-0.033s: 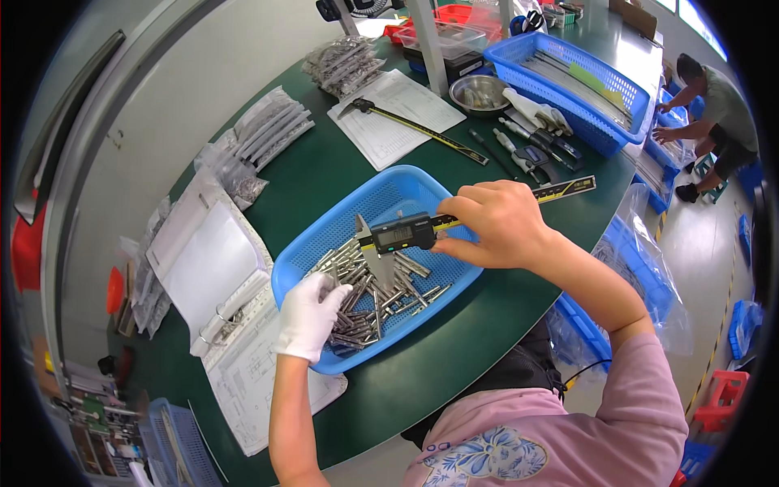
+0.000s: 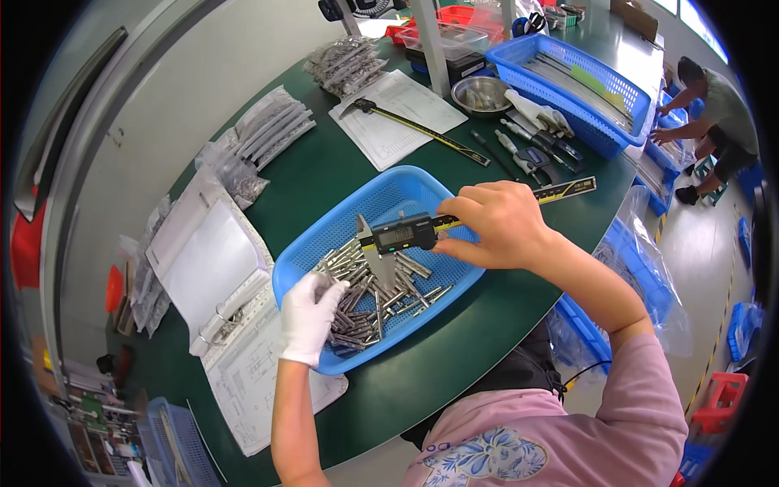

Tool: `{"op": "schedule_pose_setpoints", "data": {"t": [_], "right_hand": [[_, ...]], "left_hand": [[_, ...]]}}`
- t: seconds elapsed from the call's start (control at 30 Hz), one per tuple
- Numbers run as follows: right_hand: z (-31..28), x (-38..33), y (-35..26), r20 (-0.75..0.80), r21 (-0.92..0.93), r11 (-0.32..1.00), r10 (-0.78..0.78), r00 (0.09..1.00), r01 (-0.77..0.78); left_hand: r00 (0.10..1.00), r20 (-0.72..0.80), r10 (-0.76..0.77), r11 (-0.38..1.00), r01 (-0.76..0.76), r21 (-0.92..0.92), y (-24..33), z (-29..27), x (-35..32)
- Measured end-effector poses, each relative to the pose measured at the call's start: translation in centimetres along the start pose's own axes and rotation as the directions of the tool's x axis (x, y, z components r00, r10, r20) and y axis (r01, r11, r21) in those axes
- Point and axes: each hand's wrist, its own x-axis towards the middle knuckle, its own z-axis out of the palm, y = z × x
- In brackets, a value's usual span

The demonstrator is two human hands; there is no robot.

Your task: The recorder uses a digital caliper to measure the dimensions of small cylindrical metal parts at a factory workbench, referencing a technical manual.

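My right hand (image 2: 499, 223) is bare and closed around the beam of a digital caliper (image 2: 404, 234). The caliper's jaws point down over a blue plastic basket (image 2: 406, 180) and are slightly apart, with nothing visible between them. Many slim metal pins (image 2: 381, 304) lie loose in the basket. At the basket's left side is my left hand (image 2: 307, 316), in a white glove, its thumb and fingers pinched together. A thin metal pin (image 2: 327, 271) seems to stick up from that pinch, though the glove hides most of it.
An open ring binder (image 2: 215, 268) and drawing sheets lie left of the basket. Behind stand bagged parts (image 2: 272, 130), a second caliper (image 2: 422, 134), a metal bowl (image 2: 480, 95), micrometers (image 2: 531, 154) and another blue basket (image 2: 560, 89). A person (image 2: 714, 122) bends over crates at right.
My gloved left hand has shifted very slightly, and the pin at its fingertips leans a little further left. The caliper and my right hand look almost unmoved.
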Motion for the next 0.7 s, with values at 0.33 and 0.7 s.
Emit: {"op": "schedule_pose_setpoints", "data": {"t": [0.33, 0.7], "right_hand": [[1.9, 4.7, -2.3, -0.081, 0.064, 0.996, -0.056, 0.995, 0.061], [6.5, 8.3, -4.6, -0.301, 0.142, 0.951, -0.224, 0.927, 0.275]], "left_hand": [[0.997, -0.056, -0.050, 0.178, -0.046, -0.983, 0.8, 0.6, -2.4], [0.999, 0.035, -0.017, 0.300, 0.039, -0.953, 0.8, 0.5, -3.1]]}}
